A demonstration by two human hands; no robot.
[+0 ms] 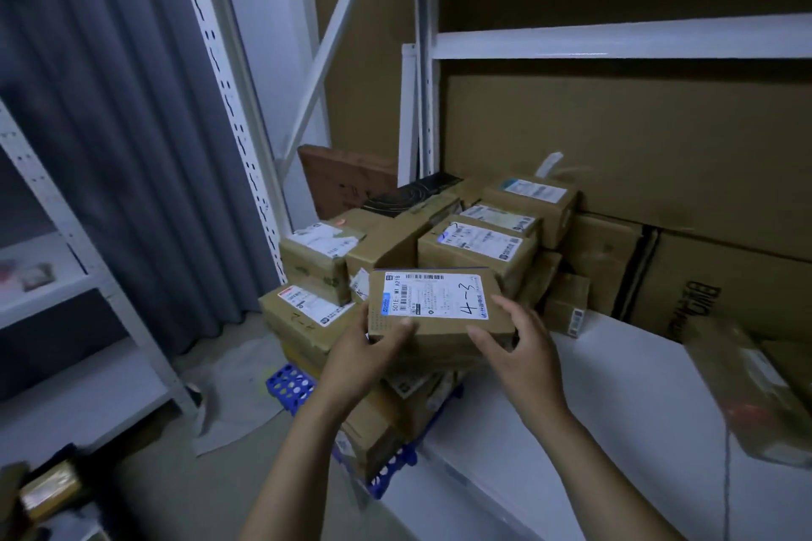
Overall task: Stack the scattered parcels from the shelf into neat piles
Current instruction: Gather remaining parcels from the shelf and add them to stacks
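Left hand (373, 349) gripping its near-left corner, right hand (523, 347) pinching its near-right, the flat brown labelled cardboard parcel (439, 307) is held level, likely to land square on the far brown-box pile (474, 248).

One cam only: wide-angle on my head, facing forward and down, close over the parcel (441, 312) toward the shelf (615, 44) corner.

Dim, bluish light overall; the upper bay sits in deep shadow. A faint sheen runs along the white metal shelf beam (615, 46). The flat brown cardboard parcel (435, 299) is sharp; the white perforated upright (226, 101) bows, edges blur.
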